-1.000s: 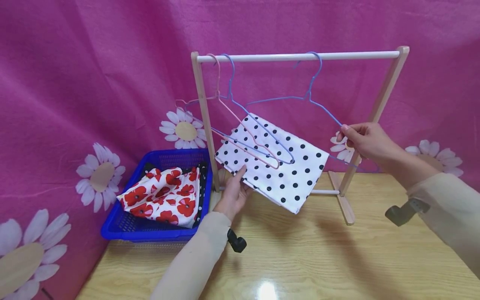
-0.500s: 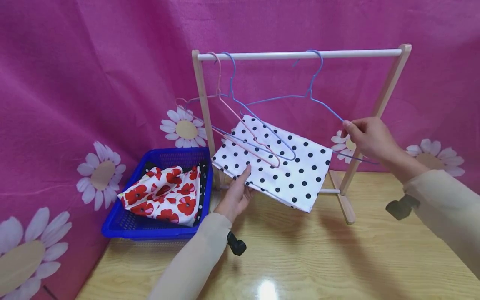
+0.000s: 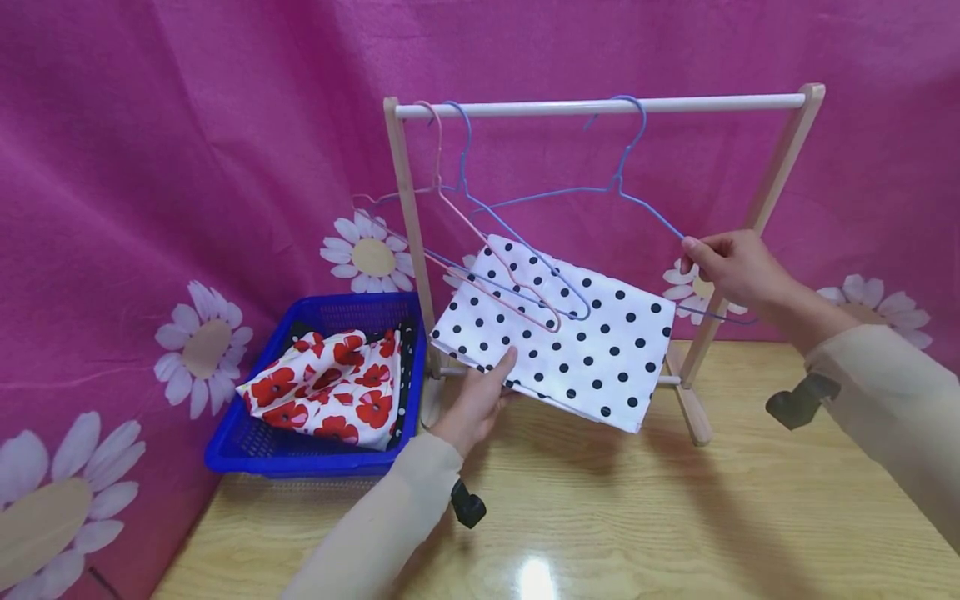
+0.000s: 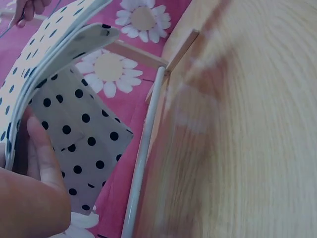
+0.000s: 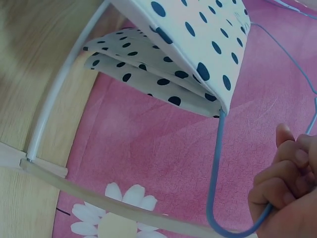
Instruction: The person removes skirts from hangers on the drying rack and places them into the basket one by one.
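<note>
A white cloth with black dots (image 3: 570, 350) lies folded over the lower bar of a blue wire hanger (image 3: 651, 211). Its front layers tilt toward me, and in the right wrist view the bar (image 5: 216, 163) comes out of the fold. My left hand (image 3: 477, 402) pinches the cloth's near left edge, thumb on top and fingers underneath. In the left wrist view those fingers (image 4: 43, 153) sit beneath the layers, with a dotted flap hanging behind. My right hand (image 3: 738, 265) pinches the hanger's right shoulder. The hanger's hook stays over the rack's white rail (image 3: 525, 108).
A pink hanger (image 3: 457, 210) and another blue hanger (image 3: 491, 214) hang at the rail's left, in front of the cloth. Left of the rack's wooden post (image 3: 410, 208), a blue basket (image 3: 225, 458) holds a red-flowered cloth (image 3: 337, 392) and a black dotted one. A flowered pink curtain stands behind.
The dotted cloth has shifted to the right along the hanger's bar, and my left hand has moved right with it. My right hand has kept its pinch on the hanger.
</note>
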`<state>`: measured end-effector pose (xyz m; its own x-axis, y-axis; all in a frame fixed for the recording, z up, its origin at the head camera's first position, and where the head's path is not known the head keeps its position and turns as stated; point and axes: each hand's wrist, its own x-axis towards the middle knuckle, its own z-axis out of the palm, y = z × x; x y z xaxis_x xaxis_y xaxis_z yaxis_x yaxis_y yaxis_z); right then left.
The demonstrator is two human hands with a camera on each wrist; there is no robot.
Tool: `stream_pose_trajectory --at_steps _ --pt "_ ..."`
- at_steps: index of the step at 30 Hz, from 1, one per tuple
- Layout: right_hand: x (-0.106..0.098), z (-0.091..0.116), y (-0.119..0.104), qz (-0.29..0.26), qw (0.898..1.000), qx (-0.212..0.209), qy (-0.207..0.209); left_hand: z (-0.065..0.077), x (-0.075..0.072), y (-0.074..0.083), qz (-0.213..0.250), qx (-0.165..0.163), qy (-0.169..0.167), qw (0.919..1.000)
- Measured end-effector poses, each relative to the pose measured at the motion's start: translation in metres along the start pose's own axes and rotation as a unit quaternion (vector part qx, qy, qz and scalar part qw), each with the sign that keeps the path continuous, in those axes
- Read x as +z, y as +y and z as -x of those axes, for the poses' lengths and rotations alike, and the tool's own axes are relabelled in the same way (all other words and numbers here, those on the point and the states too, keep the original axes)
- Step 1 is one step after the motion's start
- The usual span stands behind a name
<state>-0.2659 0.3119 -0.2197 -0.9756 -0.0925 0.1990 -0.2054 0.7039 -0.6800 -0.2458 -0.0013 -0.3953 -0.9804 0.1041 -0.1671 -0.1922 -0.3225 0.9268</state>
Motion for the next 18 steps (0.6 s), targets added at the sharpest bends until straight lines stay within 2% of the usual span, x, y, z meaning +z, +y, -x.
stream_pose_trajectory --at_steps 18 --pt "0.0 -0.001 -0.002 -0.002 1.0 0.015 -0.008 0.015 -0.002 -0.015 -0.068 -0.017 0.013 0.9974"
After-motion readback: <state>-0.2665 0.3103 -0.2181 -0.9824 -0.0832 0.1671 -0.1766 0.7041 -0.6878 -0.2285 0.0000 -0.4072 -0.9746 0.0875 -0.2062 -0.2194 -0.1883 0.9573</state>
